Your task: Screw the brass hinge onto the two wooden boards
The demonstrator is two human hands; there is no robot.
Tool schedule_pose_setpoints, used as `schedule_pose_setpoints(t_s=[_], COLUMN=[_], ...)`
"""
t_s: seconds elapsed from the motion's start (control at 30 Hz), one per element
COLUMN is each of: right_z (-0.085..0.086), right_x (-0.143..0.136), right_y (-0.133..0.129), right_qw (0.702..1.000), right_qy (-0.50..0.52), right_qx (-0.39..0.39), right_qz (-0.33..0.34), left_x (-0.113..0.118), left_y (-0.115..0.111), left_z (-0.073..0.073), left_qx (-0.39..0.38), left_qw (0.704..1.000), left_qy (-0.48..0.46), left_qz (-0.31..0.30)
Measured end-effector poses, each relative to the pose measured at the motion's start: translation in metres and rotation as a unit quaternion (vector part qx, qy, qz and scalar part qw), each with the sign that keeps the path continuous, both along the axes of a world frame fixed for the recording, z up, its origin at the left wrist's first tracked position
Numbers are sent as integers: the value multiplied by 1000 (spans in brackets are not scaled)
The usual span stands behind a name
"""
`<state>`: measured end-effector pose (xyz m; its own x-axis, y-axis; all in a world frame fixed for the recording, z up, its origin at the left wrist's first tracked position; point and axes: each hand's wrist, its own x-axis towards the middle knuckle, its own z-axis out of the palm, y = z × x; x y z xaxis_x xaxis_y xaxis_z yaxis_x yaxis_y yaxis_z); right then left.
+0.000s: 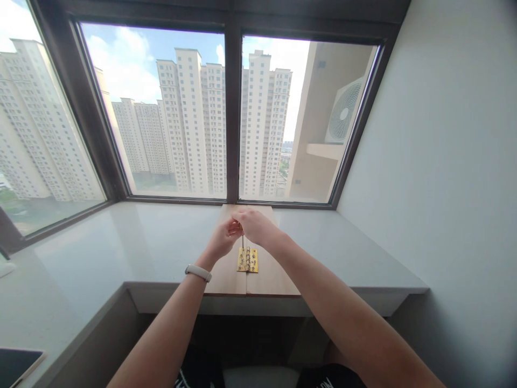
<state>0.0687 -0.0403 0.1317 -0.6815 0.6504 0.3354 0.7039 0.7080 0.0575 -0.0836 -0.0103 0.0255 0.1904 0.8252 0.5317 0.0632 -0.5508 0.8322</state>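
Note:
A brass-coloured hinge (253, 261) lies opened flat across the seam between two light wooden boards (223, 280), with several screws in its leaves. The thin dark shaft of a screwdriver (243, 242) stands nearly upright, its tip at the upper part of the hinge's left leaf. My right hand (257, 224) is closed around the top of the screwdriver and covers most of its handle. My left hand (225, 236), with a pale band on the wrist, has its fingers curled around the same handle just below. The two hands touch or overlap there.
The boards rest on a white counter (323, 248) and reach its front edge. Behind it stand dark-framed windows (233, 108); a white wall (436, 161) rises at right. A dark flat device (18, 366) lies at the lower left.

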Motion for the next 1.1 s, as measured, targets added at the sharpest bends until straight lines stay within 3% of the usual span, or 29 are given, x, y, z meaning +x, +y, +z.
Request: schedule_pose_setpoints(t_s=[0.13, 0.37, 0.57, 0.7, 0.97, 1.1], right_z=[2, 0, -12, -13, -7, -7], right_x=[-1, -10, -16, -14, -3, -1], right_y=[-3, -9, -8, -7, -1, 0], right_qw=[999, 987, 985, 988, 998, 998], right_qy=[16, 51, 20, 14, 30, 52], right_qx=[-29, 34, 42, 45, -1, -15], right_qz=[8, -151, -169, -145, -57, -13], left_x=[0, 7, 16, 13, 4, 4], left_y=[1, -10, -13, -11, -5, -2], left_z=[-3, 5, 5, 5, 4, 2], left_qx=[18, 54, 65, 52, -2, -4], left_qw=[998, 987, 977, 983, 1000, 1000], left_qy=[12, 58, 68, 66, 4, -17], left_qz=[61, 137, 192, 164, 12, 12])
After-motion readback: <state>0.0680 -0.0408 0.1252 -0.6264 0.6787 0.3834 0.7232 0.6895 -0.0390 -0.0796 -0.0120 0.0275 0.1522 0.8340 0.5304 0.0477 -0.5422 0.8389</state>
